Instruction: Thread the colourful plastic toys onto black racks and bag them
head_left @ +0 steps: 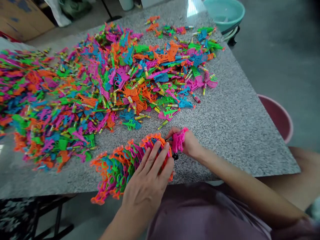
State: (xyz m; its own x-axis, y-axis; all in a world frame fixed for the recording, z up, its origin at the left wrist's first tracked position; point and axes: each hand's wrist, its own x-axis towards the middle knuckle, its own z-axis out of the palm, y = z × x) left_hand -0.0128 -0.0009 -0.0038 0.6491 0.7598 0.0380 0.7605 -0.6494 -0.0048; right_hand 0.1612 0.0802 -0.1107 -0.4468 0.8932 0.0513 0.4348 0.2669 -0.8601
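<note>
Hands at a speckled stone table, seen remotely on my head cam: the L hand lies across a row of bright plastic pcs, fingers straight and flat rather than curled round it; its underside I can't see. The R hand, at the row's R end, pinches pink plastic, exact no. of pcs unclear. A small black item, ID uncertain, shows between. The row sits at the near edge, its L end apparently jutting past.

Progress, my est.: early. That row's lined up, orange cup-like tips along its far side; a far bigger loose pile of mixed-color pcs covers the table's far and L areas, mostly jumbled.

Containers: teal basin by the far R corner, something pale inside, can't ID; pink tub off the R side, contents n/a from here; cardboard box far L, contents not visible.
</note>
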